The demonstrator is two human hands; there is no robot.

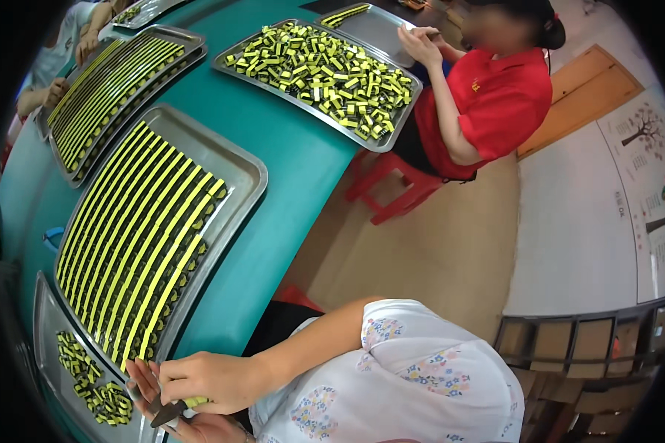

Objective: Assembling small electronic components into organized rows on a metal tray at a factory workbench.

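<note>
My right hand (203, 380) reaches in from the right on a bare forearm below a floral sleeve. Its fingers are pinched on a small black and yellow part (176, 410). Just under it lies my left hand (188, 430), palm up with fingers spread towards the near tray (48, 347), touching the part from below. That tray holds a loose pile of the same black and yellow parts (96, 384). A second tray (236, 166) rests above it, filled with long neat rows of parts topped with yellow strips (137, 236).
On the teal table (288, 140) stand another tray of rows (114, 88) and a tray of loose parts (325, 70). A person in a red shirt (488, 103) sits on a red stool (391, 188) at the far side. Other hands (52, 92) work at the top left. Shelving (584, 347) stands at the right.
</note>
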